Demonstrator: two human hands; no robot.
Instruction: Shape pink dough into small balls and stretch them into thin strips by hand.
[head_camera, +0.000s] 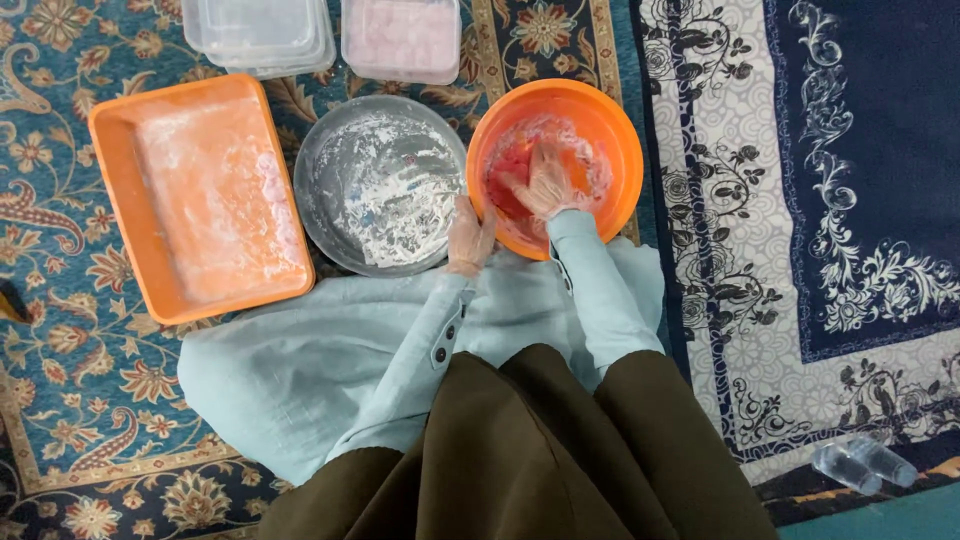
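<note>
Hands at work over the carpet (60, 200): my right hand (545, 185), fingers spread open, presses into pink dough (505, 180) inside the orange bowl (610, 130), while my left hand (468, 238) grips the bowl's near rim. Beside it sit a floury metal pan (380, 185) and an orange tray (200, 195).

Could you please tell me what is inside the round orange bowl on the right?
The right hand, in a thin glove, presses into pinkish-red dough dusted with white flour inside the orange bowl. The left hand grips its rim. The hand covers whatever lies directly beneath it.
</note>
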